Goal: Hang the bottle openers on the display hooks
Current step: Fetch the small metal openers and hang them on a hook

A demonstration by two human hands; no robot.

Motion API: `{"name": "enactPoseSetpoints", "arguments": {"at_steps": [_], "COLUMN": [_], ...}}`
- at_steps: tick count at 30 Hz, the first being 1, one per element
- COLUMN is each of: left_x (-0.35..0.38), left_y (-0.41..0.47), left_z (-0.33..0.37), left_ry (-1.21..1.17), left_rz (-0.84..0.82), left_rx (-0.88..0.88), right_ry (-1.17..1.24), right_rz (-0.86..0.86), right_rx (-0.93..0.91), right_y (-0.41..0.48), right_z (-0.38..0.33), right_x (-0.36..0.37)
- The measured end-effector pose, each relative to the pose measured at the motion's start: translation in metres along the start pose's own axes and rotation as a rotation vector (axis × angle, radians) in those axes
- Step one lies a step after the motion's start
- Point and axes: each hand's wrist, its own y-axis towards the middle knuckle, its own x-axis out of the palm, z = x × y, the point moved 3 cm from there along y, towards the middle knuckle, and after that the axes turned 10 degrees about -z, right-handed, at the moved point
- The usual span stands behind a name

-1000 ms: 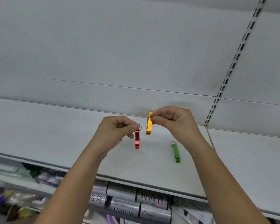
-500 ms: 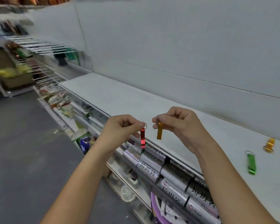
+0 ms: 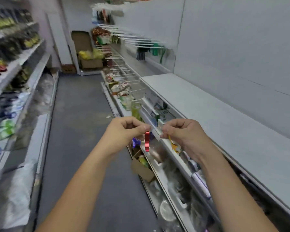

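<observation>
Red opener (image 3: 147, 141) pinched at ring (image 3: 150, 126) by left hand (image 3: 126, 131), orange opener (image 3: 173, 145) by right hand (image 3: 182, 133); judged light, rigid; ring best gripped.

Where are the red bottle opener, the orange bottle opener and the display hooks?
red bottle opener (image 3: 147, 143): head view, middle of its hanging body.
orange bottle opener (image 3: 173, 146): head view, its blurred lower part.
display hooks (image 3: 122, 71): head view, a white wire in the row.
</observation>
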Motion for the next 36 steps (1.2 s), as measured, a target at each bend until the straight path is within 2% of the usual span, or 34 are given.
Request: {"name": "enactPoseSetpoints", "arguments": {"at_steps": [5, 13, 25, 28, 31, 36], "left_x": [-0.099, -0.213, -0.345, -0.375, -0.408, -0.457], "left_y": [0.018, 0.055, 0.194, 0.233, 0.275, 0.347], "left_z": [-0.015, -0.062, -0.107, -0.104, -0.102, -0.116], "left_ry": [0.02, 0.023, 0.062, 0.06, 0.064, 0.049], "left_rz": [0.104, 0.239, 0.371, 0.419, 0.475, 0.507], "left_rx": [-0.014, -0.089, -0.239, -0.257, -0.257, -0.193], "right_ry": [0.024, -0.143, -0.368, -0.325, -0.18, -0.056], "right_rz": [-0.021, -0.066, -0.249, -0.274, -0.274, -0.234], "right_rx": [0.001, -0.062, -0.146, -0.156, -0.147, -0.141], "right_y": [0.091, 0.215, 0.456, 0.513, 0.574, 0.661], "right_z": [0.016, 0.039, 0.08, 0.078, 0.074, 0.089], "right_x": [0.059, 0.129, 0.144, 0.144, 0.144, 0.146]}}
